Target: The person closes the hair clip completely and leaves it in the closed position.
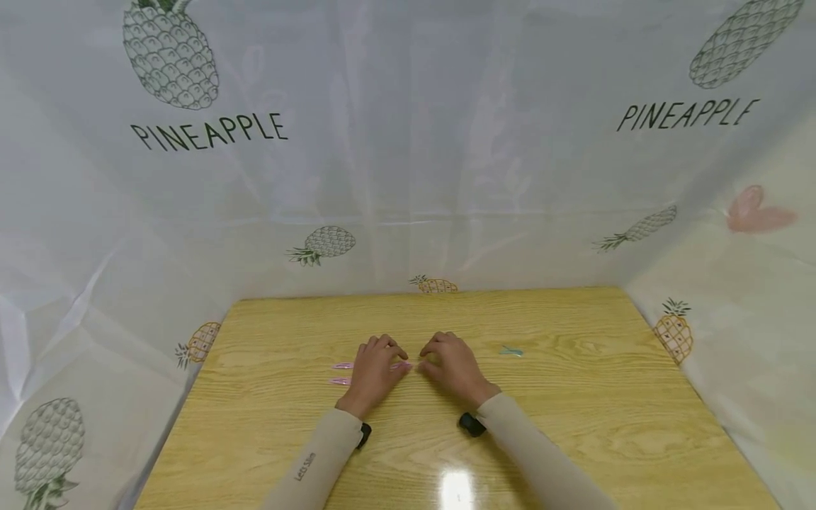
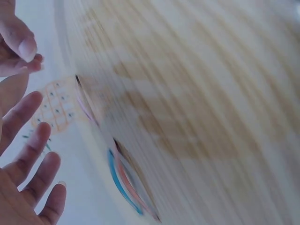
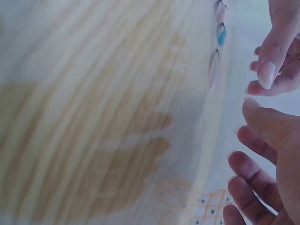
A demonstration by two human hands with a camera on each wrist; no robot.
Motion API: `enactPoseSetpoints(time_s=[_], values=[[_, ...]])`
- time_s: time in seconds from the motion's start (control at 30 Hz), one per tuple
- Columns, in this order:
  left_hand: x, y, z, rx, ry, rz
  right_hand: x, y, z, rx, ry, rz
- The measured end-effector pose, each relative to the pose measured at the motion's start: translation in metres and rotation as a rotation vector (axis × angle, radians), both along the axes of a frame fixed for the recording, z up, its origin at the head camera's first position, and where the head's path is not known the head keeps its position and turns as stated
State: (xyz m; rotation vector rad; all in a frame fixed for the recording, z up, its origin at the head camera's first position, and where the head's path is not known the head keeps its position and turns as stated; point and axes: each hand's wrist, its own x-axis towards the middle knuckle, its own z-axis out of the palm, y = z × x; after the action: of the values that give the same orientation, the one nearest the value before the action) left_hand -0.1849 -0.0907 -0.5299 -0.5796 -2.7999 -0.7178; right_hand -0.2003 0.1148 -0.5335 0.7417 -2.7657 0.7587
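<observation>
My left hand [image 1: 377, 374] and right hand [image 1: 450, 367] hover over the middle of a wooden table, fingertips facing across a small gap. In the left wrist view, my left fingers [image 2: 40, 171] are loosely bent and spread. My right fingers [image 3: 251, 166] look much the same in the right wrist view. No object shows between thumb and fingers of either hand. A pink hair clip [image 1: 400, 365] appears by the left thumb and, in the right wrist view, lies on the table. A blue clip [image 3: 221, 33] is hidden behind the left hand in the head view.
Left of the left hand lie two pink clips, an upper clip [image 1: 342, 366] and a lower clip [image 1: 340, 381]. A second blue clip [image 1: 511, 351] lies right of the right hand. Pineapple-print sheeting [image 1: 446, 177] surrounds the table [image 1: 574, 425] at the back and sides.
</observation>
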Motion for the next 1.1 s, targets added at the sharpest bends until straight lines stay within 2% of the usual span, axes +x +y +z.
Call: enactPoseSetpoints(time_s=[0.3, 0.5, 0.67, 1.1], values=[[-0.001, 0.030, -0.001, 0.010, -0.029, -0.046, 0.003, 0.036, 0.006, -0.074, 0.080, -0.059], [-0.005, 0.052, 0.000, -0.025, 0.000, -0.047, 0.002, 0.063, 0.006, -0.107, 0.108, -0.101], [-0.009, 0.071, 0.000, -0.032, 0.009, -0.035, 0.002, 0.084, 0.005, -0.127, 0.104, -0.145], [-0.012, 0.113, 0.001, -0.048, -0.032, -0.040, 0.004, 0.131, -0.006, -0.123, 0.067, -0.258]])
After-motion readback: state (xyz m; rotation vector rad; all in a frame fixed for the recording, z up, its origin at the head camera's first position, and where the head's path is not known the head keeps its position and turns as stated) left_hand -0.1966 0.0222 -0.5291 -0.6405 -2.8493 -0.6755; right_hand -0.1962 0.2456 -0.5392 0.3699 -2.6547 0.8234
